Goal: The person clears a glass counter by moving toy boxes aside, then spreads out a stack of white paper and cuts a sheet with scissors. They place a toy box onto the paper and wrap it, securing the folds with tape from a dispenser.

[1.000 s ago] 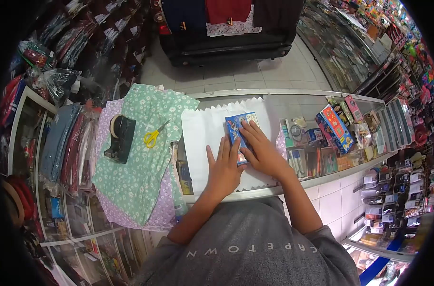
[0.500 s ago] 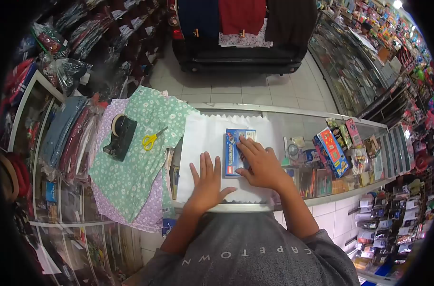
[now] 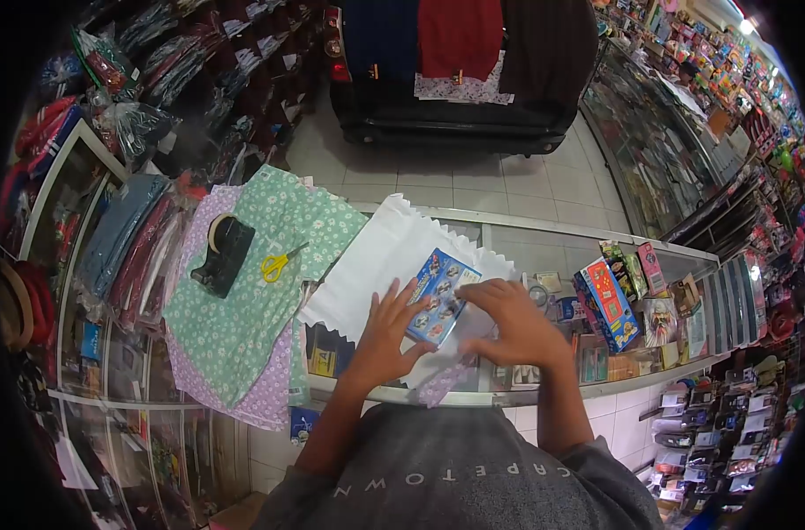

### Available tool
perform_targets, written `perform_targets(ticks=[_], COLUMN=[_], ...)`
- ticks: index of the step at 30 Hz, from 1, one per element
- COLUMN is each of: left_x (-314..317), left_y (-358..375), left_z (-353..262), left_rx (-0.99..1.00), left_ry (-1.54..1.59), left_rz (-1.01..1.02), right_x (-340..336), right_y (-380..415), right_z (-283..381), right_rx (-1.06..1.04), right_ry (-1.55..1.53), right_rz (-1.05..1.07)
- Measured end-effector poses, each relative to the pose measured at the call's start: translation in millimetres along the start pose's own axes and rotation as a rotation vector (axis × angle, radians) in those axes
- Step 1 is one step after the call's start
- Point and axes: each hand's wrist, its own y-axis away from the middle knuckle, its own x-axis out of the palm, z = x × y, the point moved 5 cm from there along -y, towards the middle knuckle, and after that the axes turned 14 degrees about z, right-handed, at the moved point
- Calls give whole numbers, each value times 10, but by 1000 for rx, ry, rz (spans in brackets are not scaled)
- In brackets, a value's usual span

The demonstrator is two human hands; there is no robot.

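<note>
A small blue box (image 3: 441,296) with printed pictures on its face lies tilted on a sheet of white paper (image 3: 358,269) with zigzag edges. My left hand (image 3: 385,340) rests at the box's lower left side, fingers spread, with fingertips over its edge. On the other side, my right hand (image 3: 521,329) is open, its fingertips at the box's upper right edge and the thumb apart. The paper sits at an angle on the glass counter, and a patch of purple floral cloth or paper (image 3: 445,382) shows below it.
Left of the paper lie green floral fabric (image 3: 252,322), a black tape dispenser (image 3: 226,256) and yellow scissors (image 3: 277,267). A red-and-blue box (image 3: 607,303) and small packages stand to the right. Plastic-wrapped garments (image 3: 137,247) are stacked at far left.
The white paper and the blue box have turned clockwise, and the box now shows a different face. My right hand has shifted right, off the box's top to its edge.
</note>
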Motion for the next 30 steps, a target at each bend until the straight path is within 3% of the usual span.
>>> perform_targets(ticks=[2,6,18,23,30], left_x=[-33,-54,-177,-174,-187], left_y=[16,29,36,34,33], left_z=[-44,26,255,261,287], left_rx=[-39,-20,105,100,163], left_ry=[-64,-62,232,247,164], left_rz=[23,53,67,52,9], right_x=[-127,7,48,-45,-147], right_y=[195,345,459,239,-413], right_z=[33,-287,-213,-127,171], right_rx=[-156,-20,-48,-112,-370], right_ry=[247,274,269,321,388], right_rz=[80,97,-207,-249,-171])
